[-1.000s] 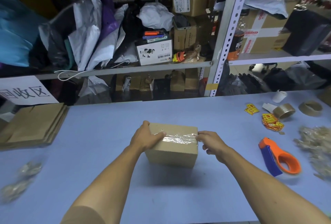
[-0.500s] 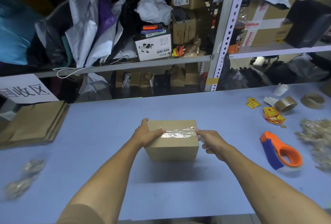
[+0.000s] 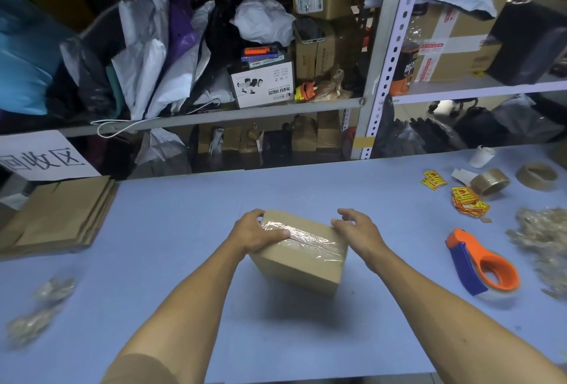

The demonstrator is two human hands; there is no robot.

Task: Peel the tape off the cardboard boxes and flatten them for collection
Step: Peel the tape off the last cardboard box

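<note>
Backing blue table (image 3: 184, 230): cluttered metal shelving (image 3: 264, 113), flattened cardboard (image 3: 58, 215) left.

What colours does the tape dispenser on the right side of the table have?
The tape dispenser is orange with a blue front part; the head view shows it.

The cardboard box (image 3: 302, 264) is matt brown, with glossy, wrinkled clear tape (image 3: 310, 238) across its top. The surface (image 3: 190, 224) is smooth matt blue. The tape dispenser (image 3: 481, 262) is shiny orange and blue plastic.
</note>
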